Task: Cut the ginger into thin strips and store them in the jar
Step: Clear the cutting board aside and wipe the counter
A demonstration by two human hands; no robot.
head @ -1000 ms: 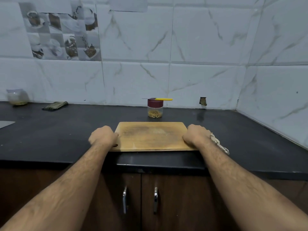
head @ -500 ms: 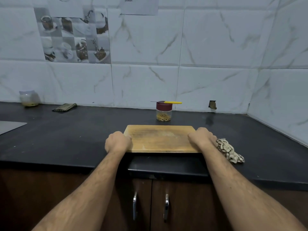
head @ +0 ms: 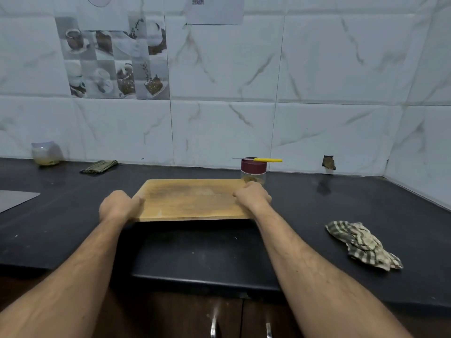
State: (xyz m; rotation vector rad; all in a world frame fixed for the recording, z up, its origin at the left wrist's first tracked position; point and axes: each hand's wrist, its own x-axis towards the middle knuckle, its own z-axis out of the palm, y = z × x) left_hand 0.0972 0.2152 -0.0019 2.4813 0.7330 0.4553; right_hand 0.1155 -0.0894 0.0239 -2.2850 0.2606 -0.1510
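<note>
Jar stands on the black counter near the tiled back wall, just behind the far right corner of the cutting board; maroon lid is on, pale yellowish strips visible in the clear bottom part. Yellow-handled knife lies flat across the lid, blade pointing left, handle overhanging right. Wooden cutting board sits mid-counter, bare, stained darker in the middle. Left hand grips the board's left edge, fingers curled round it. Right hand grips the right edge near the far corner, fingers curled on top; it partly hides the jar's base. Whether the board is lifted or flat on the counter, cannot tell. Crumpled checked cloth lies on the counter well right of the board. Folded dark cloth and a small clear container with yellowish residue sit at the back left by the wall. Grey sheet corner at the far left edge. Cabinet handles show below the counter front.
</note>
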